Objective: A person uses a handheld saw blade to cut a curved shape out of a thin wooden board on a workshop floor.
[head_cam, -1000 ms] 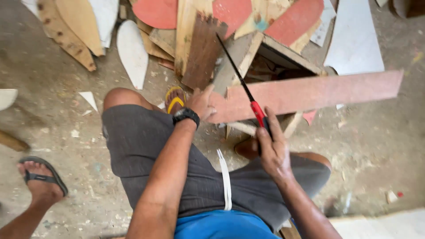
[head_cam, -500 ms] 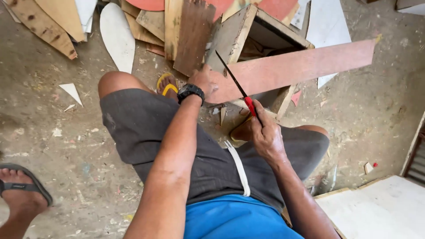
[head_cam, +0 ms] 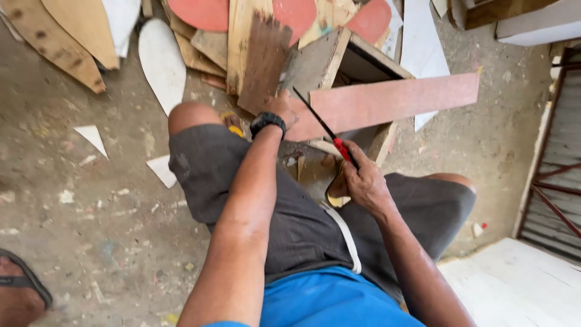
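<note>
Reddish board (head_cam: 393, 100), one, under left hand's (head_cam: 279, 109) pressing grip; right hand (head_cam: 361, 178) clenches one saw (head_cam: 324, 130).

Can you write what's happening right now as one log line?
left hand: presses reddish board | right hand: grips red-handled saw | blade on board

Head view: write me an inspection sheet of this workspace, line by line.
Surface: dusty concrete floor, strewn with chips and dust.
Job's things: long reddish board lies across a wooden box; thin saw with a red handle meets the board's near edge.
Clutter: wood offcuts, a white oval piece, red rounded pieces, small white scraps.
Grippers: left hand presses on the board; right hand grips the saw handle.
Cables: nothing seen.
Surroundings: metal grille at right, pale slab below it, another person's sandalled foot at lower left.
</note>
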